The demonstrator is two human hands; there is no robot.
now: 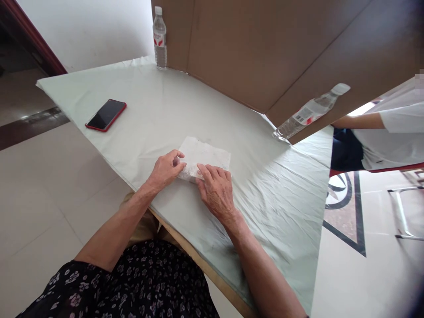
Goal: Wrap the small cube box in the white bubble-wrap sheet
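A white, partly see-through wrapping sheet lies on the cloth-covered table in front of me. Its near edge is crumpled or folded over into a thick roll, and whether anything is inside I cannot make out. At the roll's left end, my left hand grips it with thumb and forefinger curled round. My right hand holds the near right side, fingers bent over the top and thumb at the near edge. The sheet's far part spreads flat beyond my fingers.
A phone in a red case lies left on the table. A tall brown cardboard panel stands behind, with an upright water bottle and a leaning bottle against it. At right sits a person in white.
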